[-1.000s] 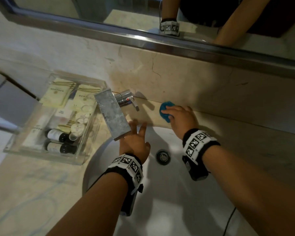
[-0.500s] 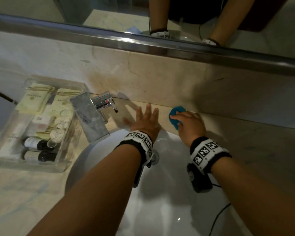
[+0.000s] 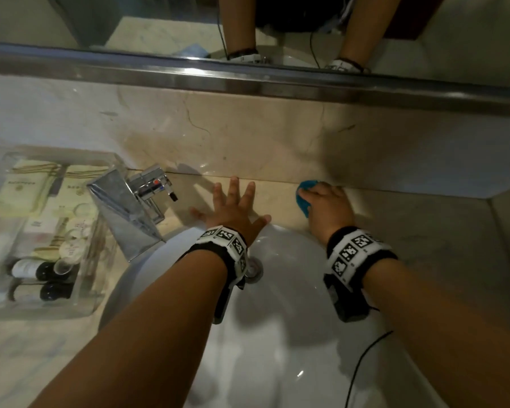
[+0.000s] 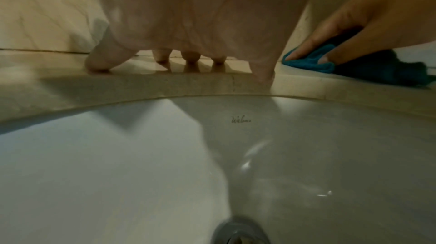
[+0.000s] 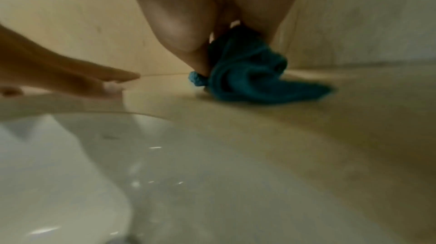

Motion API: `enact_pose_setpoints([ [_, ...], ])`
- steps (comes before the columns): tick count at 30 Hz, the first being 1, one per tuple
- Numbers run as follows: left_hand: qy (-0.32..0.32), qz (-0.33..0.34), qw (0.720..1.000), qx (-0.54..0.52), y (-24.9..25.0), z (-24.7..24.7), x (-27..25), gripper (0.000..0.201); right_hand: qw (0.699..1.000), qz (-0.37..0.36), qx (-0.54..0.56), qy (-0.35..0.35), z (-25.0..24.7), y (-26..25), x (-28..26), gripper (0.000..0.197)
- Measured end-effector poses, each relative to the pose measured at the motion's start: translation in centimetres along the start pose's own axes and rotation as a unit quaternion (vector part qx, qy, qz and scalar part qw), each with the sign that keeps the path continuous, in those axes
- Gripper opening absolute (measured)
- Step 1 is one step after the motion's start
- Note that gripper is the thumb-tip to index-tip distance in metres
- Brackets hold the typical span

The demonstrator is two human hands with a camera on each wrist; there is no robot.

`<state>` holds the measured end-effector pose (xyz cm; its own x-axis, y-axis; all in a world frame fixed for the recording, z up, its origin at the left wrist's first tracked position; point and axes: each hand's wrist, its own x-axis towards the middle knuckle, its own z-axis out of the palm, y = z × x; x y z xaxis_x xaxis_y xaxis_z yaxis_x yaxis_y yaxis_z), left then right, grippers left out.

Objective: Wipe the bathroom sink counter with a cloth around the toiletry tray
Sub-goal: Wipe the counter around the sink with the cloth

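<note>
Leftmost, the clear tray [image 3: 80,313] sits on the counter [image 3: 424,231] holding pale sachets, small round pots and two dark-capped bottles [image 3: 42,270] lying on their sides, with the tap [image 3: 130,213] just beside it over the sink [image 3: 277,334]. Next, the left hand [image 3: 233,212] lies flat, fingers spread and holding nothing, on the strip behind the sink. Farther right, the right hand [image 3: 329,209] presses a bunched blue cloth [image 3: 304,198] onto the counter by the back wall, fingers curled over it.

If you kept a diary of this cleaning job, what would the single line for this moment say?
step: wiping counter behind basin | right hand: presses blue cloth on counter | left hand: flat on counter | toiletry tray: untouched
</note>
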<state>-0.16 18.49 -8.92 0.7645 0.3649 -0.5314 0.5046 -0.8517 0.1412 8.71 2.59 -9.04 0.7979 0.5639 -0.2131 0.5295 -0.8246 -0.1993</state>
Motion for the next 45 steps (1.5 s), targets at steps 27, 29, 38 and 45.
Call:
enact_pose_setpoints([
  [27,0.014,0.107,0.992,0.071,5.1,1.1,0.5,0.08,0.99,0.131,0.043,-0.009,-1.3,5.8,-1.5,0.051],
  [29,0.011,0.106,0.992,0.071,5.2,1.2,0.4,0.079,0.99,0.135,0.031,-0.026,-1.2,5.1,-1.3,0.051],
  [38,-0.01,0.089,0.993,0.071,5.6,0.2,0.5,0.082,0.996,0.028,0.046,-0.067,-0.9,4.3,-2.6,0.052],
  [45,-0.028,0.091,0.993,0.072,5.7,-0.7,0.8,0.086,0.987,0.139,0.077,-0.023,-1.8,5.7,-1.7,0.049],
])
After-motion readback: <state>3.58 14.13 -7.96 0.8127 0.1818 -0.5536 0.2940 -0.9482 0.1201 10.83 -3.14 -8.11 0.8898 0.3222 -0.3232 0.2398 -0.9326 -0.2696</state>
